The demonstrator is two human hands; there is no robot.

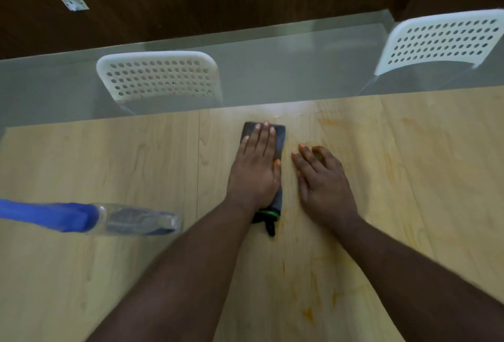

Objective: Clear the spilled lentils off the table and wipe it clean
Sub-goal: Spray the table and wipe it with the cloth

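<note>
A dark grey folded cloth with a green-edged tab lies on the light wooden table near its far edge. My left hand presses flat on the cloth with straight fingers. My right hand rests on the bare table just right of the cloth, fingers spread and slightly bent, holding nothing. Orange smears streak the wood around and in front of both hands. No loose lentils can be made out.
A clear spray bottle with a blue head lies on its side at the left. Two white perforated chairs stand beyond the table's far edge, before a dark wood wall.
</note>
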